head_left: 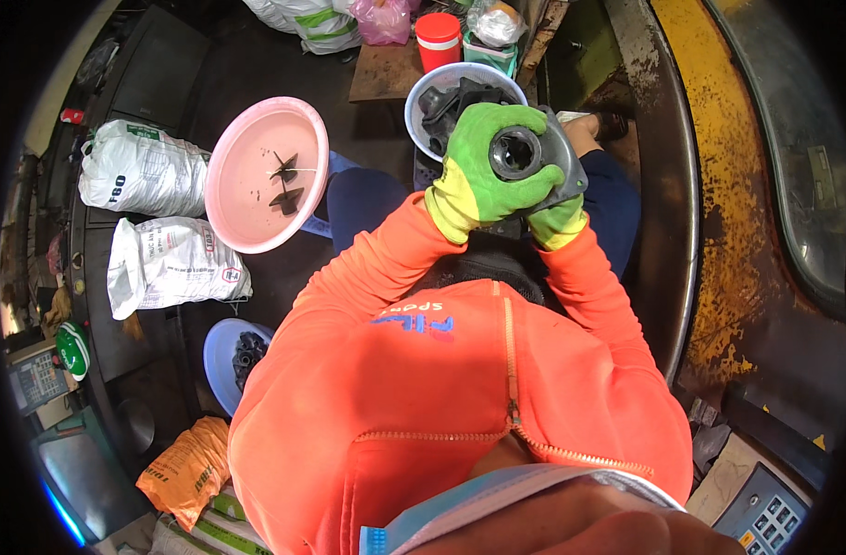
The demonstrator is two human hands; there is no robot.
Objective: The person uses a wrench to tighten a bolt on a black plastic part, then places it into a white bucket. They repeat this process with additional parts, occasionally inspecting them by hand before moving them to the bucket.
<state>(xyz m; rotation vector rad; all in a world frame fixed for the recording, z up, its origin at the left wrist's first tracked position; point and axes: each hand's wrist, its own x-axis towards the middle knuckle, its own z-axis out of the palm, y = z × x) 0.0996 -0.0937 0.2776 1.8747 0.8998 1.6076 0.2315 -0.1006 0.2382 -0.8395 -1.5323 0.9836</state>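
Both my hands wear green gloves with yellow cuffs. Between them is a black moulded part (560, 148) with a flat body and a round, open collar. My left hand (483, 162) is closed on it, its fingers curled around the collar. Lower down at the part's right side, my right hand (562, 220) grips its edge; most of those fingers are hidden behind it. Just beyond my hands stands a pale blue basin (417, 120) holding several dark pieces (460, 100).
At left, a pink basin (221, 176) holds small dark scraps. White sacks (146, 171) lie beside it, and a blue basin (216, 365) with black parts sits nearer. A red container (439, 42) stands on a wooden board (384, 74) ahead. Rusty yellow machinery (719, 231) borders the right.
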